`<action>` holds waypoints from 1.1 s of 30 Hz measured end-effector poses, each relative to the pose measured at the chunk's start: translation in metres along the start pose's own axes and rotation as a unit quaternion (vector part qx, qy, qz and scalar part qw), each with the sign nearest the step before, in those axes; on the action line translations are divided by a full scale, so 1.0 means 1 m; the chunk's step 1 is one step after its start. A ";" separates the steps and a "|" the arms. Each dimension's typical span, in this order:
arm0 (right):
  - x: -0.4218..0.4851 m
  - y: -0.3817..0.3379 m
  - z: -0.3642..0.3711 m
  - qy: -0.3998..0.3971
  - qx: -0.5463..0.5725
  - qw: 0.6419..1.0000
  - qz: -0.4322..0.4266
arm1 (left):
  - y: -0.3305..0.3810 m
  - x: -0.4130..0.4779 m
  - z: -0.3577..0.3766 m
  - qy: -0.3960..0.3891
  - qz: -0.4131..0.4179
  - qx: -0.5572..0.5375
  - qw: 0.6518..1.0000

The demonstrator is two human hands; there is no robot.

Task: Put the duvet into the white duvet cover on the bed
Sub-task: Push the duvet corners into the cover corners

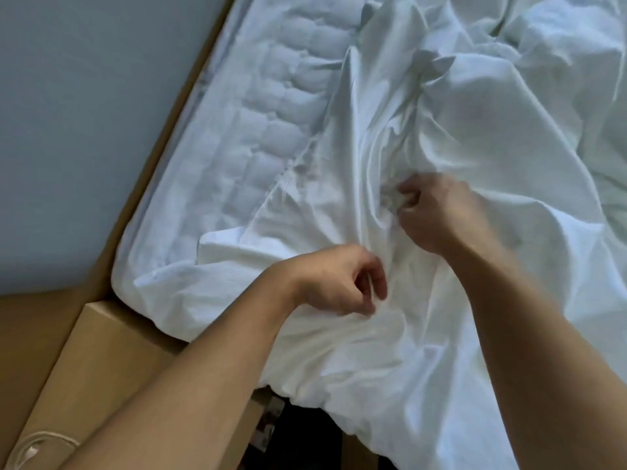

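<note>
A quilted white layer point(271, 113) lies flat along the left edge of the wooden-framed bed point(147, 184). By the bed's near edge the left hand point(336, 283) has its fingers curled, too blurred to tell whether it pinches cloth. The right hand point(437, 212) grips a bunched fold of the white duvet cover point(509, 147), which lies crumpled from the near edge across the bed's right side.

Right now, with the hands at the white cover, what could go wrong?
The right hand grips only a small bunch of the crumpled duvet cover, so it may slip or catch one layer only. The cover hangs over the bed's edge beside the wooden frame and could slide off.
</note>
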State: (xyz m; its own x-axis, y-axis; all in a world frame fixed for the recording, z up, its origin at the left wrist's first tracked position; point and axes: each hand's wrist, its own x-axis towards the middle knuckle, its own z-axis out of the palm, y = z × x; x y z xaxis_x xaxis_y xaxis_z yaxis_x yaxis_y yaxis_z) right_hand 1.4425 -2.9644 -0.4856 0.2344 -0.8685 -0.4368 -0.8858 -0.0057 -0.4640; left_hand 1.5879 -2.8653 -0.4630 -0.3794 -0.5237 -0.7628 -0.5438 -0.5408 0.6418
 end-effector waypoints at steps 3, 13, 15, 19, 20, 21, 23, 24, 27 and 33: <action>0.010 -0.010 -0.009 0.237 -0.033 0.971 -0.013 | 0.010 0.018 0.012 -0.017 -0.039 0.151 0.988; 0.001 0.087 -0.013 0.181 -0.015 0.980 0.076 | 0.020 0.071 -0.022 0.540 0.013 0.215 0.814; -0.009 0.100 -0.016 0.075 -0.079 0.983 0.147 | 0.025 0.089 -0.026 0.523 -0.007 0.223 0.823; 0.002 0.076 -0.027 -0.124 -0.156 0.960 0.197 | 0.027 0.104 -0.021 0.570 0.093 0.215 0.788; 0.007 0.065 -0.035 -0.103 -0.169 0.966 0.164 | 0.025 0.104 -0.020 0.589 0.108 0.213 0.772; 0.013 0.056 -0.042 -0.052 -0.176 0.975 0.126 | 0.022 0.103 -0.020 0.603 0.117 0.209 0.761; 0.025 0.041 -0.052 0.093 -0.132 0.984 0.076 | 0.018 0.099 -0.022 0.618 0.135 0.190 0.751; 0.033 0.035 -0.054 0.125 -0.096 0.984 0.085 | 0.016 0.096 -0.022 0.623 0.146 0.177 0.748; 0.058 0.026 -0.038 0.019 -0.026 0.985 0.172 | 0.015 0.086 -0.023 0.622 0.187 0.170 0.741; 0.106 -0.010 0.013 0.018 0.100 0.985 0.140 | 0.012 0.078 -0.068 0.588 0.161 0.171 0.774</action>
State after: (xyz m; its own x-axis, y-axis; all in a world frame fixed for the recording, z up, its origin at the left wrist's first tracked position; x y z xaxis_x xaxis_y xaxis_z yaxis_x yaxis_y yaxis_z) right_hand 1.4813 -3.0503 -0.5376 -0.0255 -0.8388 -0.5439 -0.8161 0.3317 -0.4733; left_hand 1.6023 -2.9571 -0.5089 0.2990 -0.9405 0.1616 -0.8055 -0.1580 0.5711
